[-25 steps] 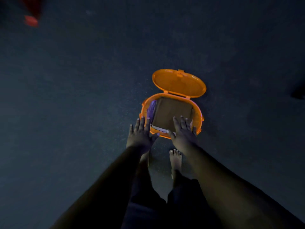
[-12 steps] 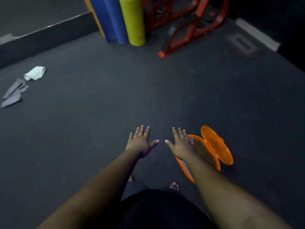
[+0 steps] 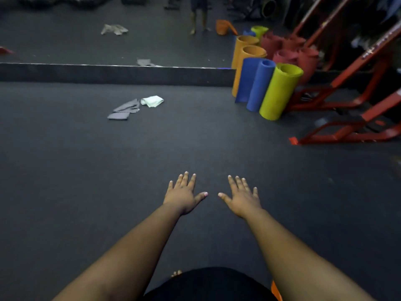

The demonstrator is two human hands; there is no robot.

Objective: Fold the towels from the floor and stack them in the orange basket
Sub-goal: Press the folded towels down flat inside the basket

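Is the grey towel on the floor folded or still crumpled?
Crumpled: the grey towel lies in uneven, loose folds beside the pale green towel.

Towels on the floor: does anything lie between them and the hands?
Nothing visible does. Bare dark floor runs from the left hand and right hand to the grey towel and pale towel.

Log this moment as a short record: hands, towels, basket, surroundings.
left hand: open, fingers spread, holding nothing
right hand: open, fingers spread, holding nothing
grey towels: crumpled on the floor, far ahead to the left
pale green towel: bunched beside the grey ones
orange basket: only a sliver at the bottom edge
rolled mats: upright, far right, by the red frame
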